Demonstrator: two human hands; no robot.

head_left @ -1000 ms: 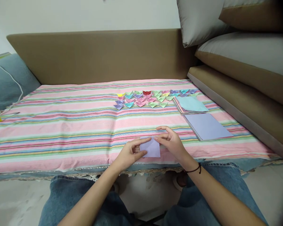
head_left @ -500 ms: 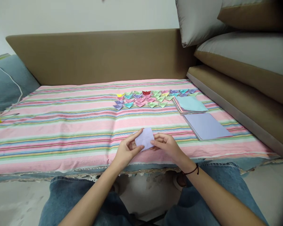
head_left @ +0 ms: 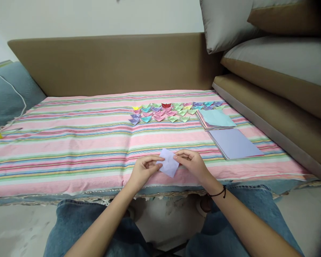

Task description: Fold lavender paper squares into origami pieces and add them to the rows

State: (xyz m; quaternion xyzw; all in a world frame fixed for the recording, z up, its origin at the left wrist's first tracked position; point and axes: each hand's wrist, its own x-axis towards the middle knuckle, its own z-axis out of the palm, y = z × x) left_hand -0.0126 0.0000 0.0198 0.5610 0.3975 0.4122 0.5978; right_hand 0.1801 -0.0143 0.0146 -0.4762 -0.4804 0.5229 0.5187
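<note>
A small folded square of pale lilac paper (head_left: 169,165) is held between my two hands, above the front part of the striped cloth. My left hand (head_left: 146,168) pinches its left corner between thumb and fingers. On the opposite side, my right hand (head_left: 193,163) grips the upper right edge, thumb on top and fingers partly hidden behind. One corner of the paper points down toward me. Crease lines show faintly on its face.
Rows of small folded paper boats (head_left: 159,118) in many colours stand farther back on the striped cloth (head_left: 59,150). To the right lie a stack of light blue paper (head_left: 218,117) and a stack of lilac paper (head_left: 235,142). Large cushions (head_left: 278,71) are piled at the right.
The lilac paper has turned in my hands, from nearly upright to standing on a corner, and sits slightly farther right. My left hand's fingers have closed nearer its left corner.
</note>
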